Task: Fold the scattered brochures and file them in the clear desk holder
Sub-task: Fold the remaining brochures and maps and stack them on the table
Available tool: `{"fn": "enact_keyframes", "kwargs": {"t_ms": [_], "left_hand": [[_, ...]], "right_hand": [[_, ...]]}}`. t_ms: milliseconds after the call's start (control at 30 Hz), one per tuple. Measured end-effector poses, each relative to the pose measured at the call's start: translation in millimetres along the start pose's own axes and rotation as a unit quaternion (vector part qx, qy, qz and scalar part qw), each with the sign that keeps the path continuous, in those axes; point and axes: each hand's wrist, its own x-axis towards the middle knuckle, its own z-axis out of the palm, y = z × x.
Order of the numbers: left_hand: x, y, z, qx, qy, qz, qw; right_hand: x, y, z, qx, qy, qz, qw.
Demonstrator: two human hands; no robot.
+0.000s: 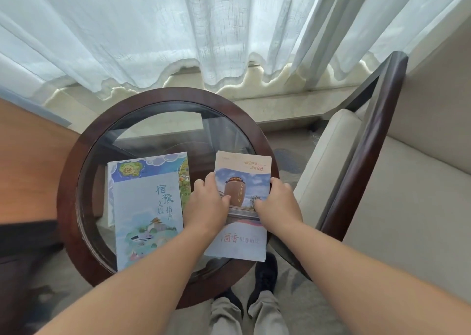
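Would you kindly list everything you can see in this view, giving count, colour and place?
table: one, dark wood rim with glass top, centre
blue brochure: one, pale blue, left on the glass
map sheet: one, multicoloured, showing from under the blue brochure
jar brochure: one, pale with a brown jar, right on the glass
curtain: one, sheer white, behind the table
armchair: one, cream with dark wood arm, right
wooden surface: one, orange-brown, far left
shoes: two, dark, on the floor below the table
trousers: one pair, grey-beige, bottom edge
left hand: one, bare, gripping the jar brochure's left edge
right hand: one, bare, gripping its right edge
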Motion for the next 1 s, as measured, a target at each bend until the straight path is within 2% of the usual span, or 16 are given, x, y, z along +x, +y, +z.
{"fn": "enact_keyframes", "kwargs": {"t_ms": [400,467,567,633,700,833,1000], "left_hand": [[5.3,-3.5,1.5,0.032,-0.008,0.006,0.999],[4.3,-0.9,0.1,0.055,0.022,0.016,0.998],[3.9,10.6,4.3,0.097,0.087,0.117,0.985],[7.5,23.4,14.5,0.114,0.072,0.171,0.976],[13.4,33.4,30.2,0.144,0.032,0.187,0.971],[17.8,27.2,56.2,0.214,0.017,0.196,0.957],[-5.7,7.0,62.5,0.225,0.023,0.248,0.942]], "right_hand": [[14.2,4.5,-10.6,-0.018,-0.018,-0.039,0.999],[15.1,6.5,-13.2,-0.057,-0.002,-0.07,0.996],[22.1,9.3,-19.0,-0.225,0.009,-0.177,0.958],[30.2,8.6,-22.6,-0.324,-0.02,-0.237,0.916],[37.1,10.4,-22.9,-0.374,-0.054,-0.255,0.89],[40.2,16.5,-19.5,-0.37,-0.065,-0.244,0.894],[38.5,12.7,-20.3,-0.392,-0.078,-0.218,0.89]]}}
